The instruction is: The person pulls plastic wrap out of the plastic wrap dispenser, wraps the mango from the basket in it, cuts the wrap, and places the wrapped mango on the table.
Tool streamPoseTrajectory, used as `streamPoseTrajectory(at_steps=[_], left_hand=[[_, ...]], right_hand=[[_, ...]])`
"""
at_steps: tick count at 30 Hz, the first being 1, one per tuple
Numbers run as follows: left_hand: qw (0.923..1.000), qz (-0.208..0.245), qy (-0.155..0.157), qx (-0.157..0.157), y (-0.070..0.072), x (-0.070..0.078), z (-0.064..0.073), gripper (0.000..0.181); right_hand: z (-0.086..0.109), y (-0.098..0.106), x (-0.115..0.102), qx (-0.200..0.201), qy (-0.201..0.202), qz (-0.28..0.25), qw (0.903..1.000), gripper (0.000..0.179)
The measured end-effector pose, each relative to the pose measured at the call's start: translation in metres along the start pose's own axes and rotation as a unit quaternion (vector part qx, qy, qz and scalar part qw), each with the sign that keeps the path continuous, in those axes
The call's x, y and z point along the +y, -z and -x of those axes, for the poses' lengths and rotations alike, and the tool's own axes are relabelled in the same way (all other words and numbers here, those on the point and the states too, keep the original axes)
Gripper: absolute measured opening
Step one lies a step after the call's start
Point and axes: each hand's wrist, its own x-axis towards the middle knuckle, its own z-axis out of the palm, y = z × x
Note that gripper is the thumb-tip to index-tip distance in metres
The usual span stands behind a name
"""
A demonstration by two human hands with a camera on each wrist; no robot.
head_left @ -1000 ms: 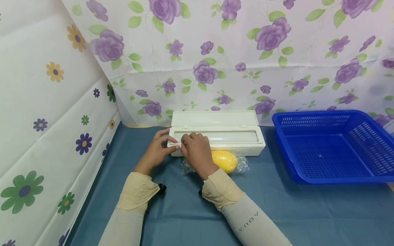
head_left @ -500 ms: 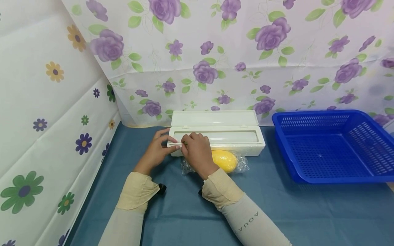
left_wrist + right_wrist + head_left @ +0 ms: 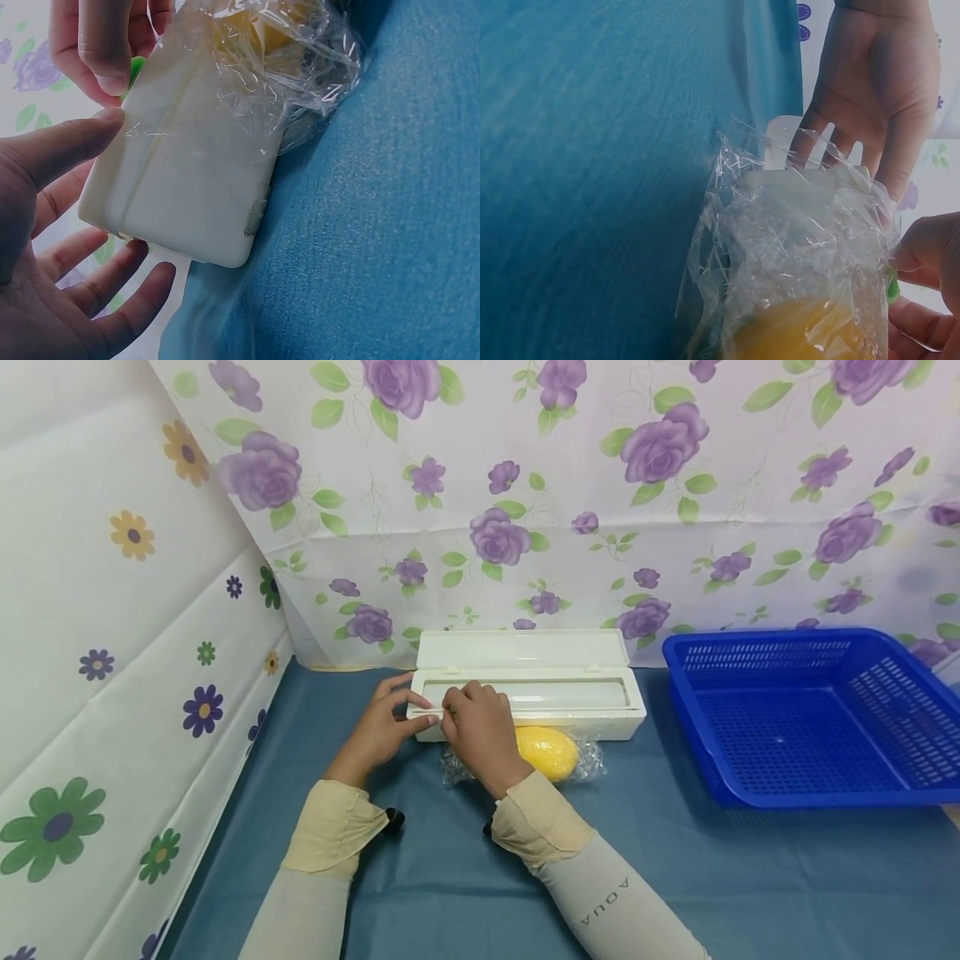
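A long white cling film dispenser lies on the table with its lid raised behind it. My left hand holds its left end, thumb at the front edge and index finger over the top; the other fingers spread loosely past the end in the left wrist view. Close beside that thumb, my right hand pinches a small green slide cutter on the dispenser's edge, mostly hidden by the fingers. Clear cling film hangs down the front, around a yellow oval fruit partly covered by my right wrist.
A blue plastic basket with perforated sides stands to the right. Blue cloth covers the table. Flower-patterned sheets form the back wall and the left wall.
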Motion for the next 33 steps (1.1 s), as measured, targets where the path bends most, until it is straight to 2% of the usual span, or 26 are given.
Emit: streamPoseTrajectory(at_steps=[12,22,33], left_hand=[[1.0,0.0,0.004,-0.002,0.001,0.001,0.001,0.024],[1.0,0.0,0.001,-0.002,0.0,-0.001,0.0,0.025],[1.0,0.002,0.002,0.0,0.0,0.001,0.0,0.024]], right_hand=[[-0.001,0.002,0.003,-0.003,0.0,-0.007,1.0,0.009],[-0.001,0.008,0.006,-0.047,-0.015,-0.03,0.9984,0.011],[-0.002,0.011,0.009,-0.065,-0.024,-0.045,0.9966,0.011]])
